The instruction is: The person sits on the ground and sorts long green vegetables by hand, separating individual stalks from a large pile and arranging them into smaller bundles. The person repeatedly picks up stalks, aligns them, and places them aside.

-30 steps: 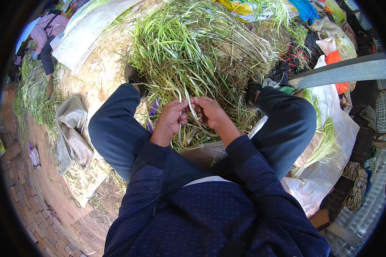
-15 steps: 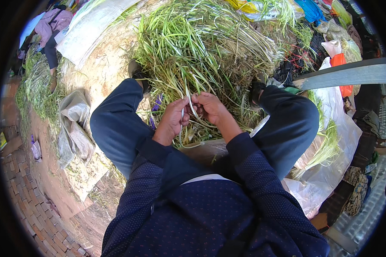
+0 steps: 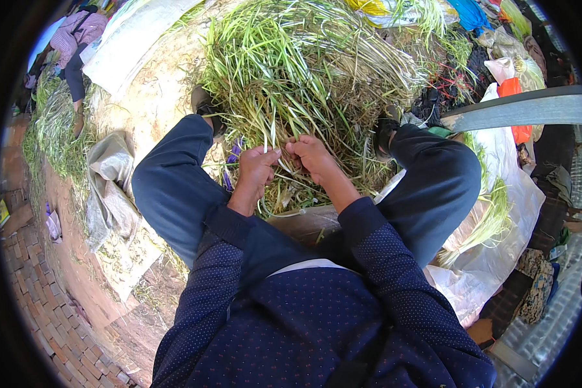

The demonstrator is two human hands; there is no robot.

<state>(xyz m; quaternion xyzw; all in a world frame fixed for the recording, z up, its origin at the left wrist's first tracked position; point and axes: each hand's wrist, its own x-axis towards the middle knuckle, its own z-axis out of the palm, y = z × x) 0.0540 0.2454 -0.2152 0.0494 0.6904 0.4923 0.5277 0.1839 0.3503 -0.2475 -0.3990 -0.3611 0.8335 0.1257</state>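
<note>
Between my knees lies a big heap of long green leafy stalks (image 3: pixel 265 64), grassy green on the left and paler toward the right. My left hand (image 3: pixel 257 169) is closed around a pale stalk (image 3: pixel 273 129), whose whitish length stands up above the fingers. Just right of it, my right hand (image 3: pixel 312 157) is pinched over the heap's near edge. Its fingertips are close to the left hand's, with a small gap between. Whatever thin piece the right fingers hold is too small to make out.
A bundle of pale stalks (image 3: pixel 478 226) rests on plastic sheeting (image 3: pixel 514 207) at my right, near a curved grey bar (image 3: pixel 524 111). Left of my leg is a crumpled grey sack (image 3: pixel 112 184). Another person (image 3: pixel 81 39) bends over greens at the far left.
My hands have drawn slightly apart, the left moving a little left. The pale stalk between them has shifted left with my left hand, and its loop below has dropped from view.
</note>
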